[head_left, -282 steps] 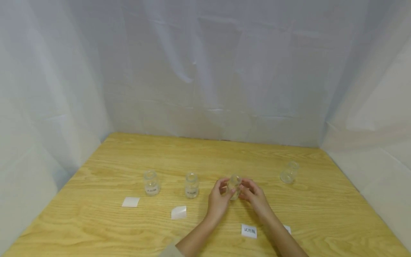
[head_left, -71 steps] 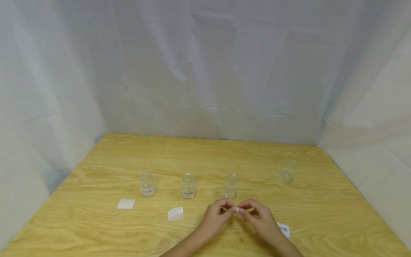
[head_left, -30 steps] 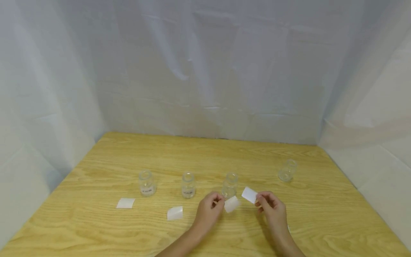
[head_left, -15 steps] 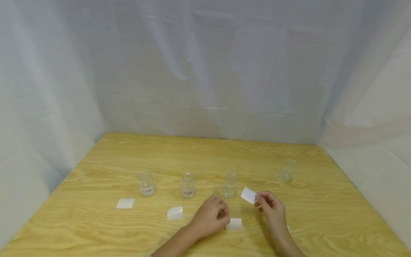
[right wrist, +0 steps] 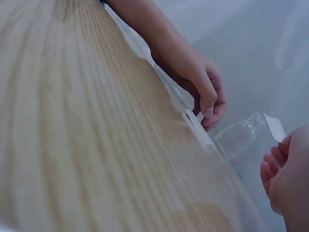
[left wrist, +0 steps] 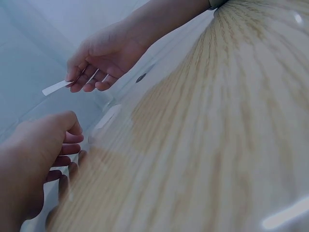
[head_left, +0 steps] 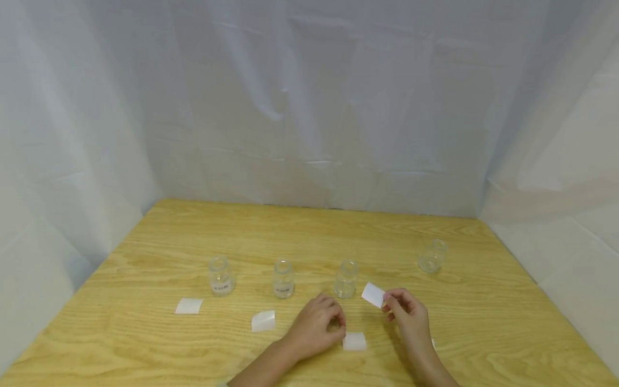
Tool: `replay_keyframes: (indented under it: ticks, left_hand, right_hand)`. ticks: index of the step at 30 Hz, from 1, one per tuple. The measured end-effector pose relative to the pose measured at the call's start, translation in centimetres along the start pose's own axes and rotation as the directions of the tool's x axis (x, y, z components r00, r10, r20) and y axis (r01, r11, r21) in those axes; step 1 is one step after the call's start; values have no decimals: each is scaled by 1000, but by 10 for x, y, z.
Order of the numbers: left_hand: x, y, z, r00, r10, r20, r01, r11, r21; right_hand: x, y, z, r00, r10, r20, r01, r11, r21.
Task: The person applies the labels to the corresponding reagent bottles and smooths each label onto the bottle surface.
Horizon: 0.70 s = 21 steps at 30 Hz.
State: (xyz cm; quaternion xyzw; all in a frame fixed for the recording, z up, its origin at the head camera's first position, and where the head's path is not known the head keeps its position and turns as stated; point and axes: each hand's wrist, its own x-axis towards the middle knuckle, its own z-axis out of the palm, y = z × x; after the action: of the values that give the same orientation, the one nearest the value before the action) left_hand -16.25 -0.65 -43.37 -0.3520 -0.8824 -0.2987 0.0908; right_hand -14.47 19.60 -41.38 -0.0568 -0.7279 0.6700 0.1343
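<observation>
White sheeting [head_left: 309,107] walls in the table [head_left: 309,231], and here's the change: a slip [head_left: 355,341] that hung from the left hand [head_left: 316,327] a second ago now lies on the table, while the right hand [head_left: 410,314] pinches a white label [head_left: 373,295] up just to the right of the third jar [head_left: 345,282]. So the peel looks done, though whether the left hand's curled fingers, right at the slip's edge, have hold of it I can't tell; two jars [head_left: 222,279] are already labelled, the third jar looks bare, and so does the far-right jar [head_left: 432,258]
</observation>
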Motion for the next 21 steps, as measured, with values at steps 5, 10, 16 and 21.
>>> replay_keyframes:
  ticks: [5,10,16,21]
  left_hand:
    - [0,2,-1,985,56,-161,-79,988,-135]
    - [3,4,0,892,276,-358,-343,929,-137]
    - [3,8,3,917,261,-300,-298,951,-82]
    - [2,9,4,951,200,-237,-234,965,-121]
  right_hand:
    - [-1,3,0,999,-23,30,25,997,-74]
    - [-5,5,0,993,-24,117,49,975,-215]
    - [-6,8,2,971,-61,230,120,961,-249]
    - [-7,7,-1,910,-129,393,210,963,-170]
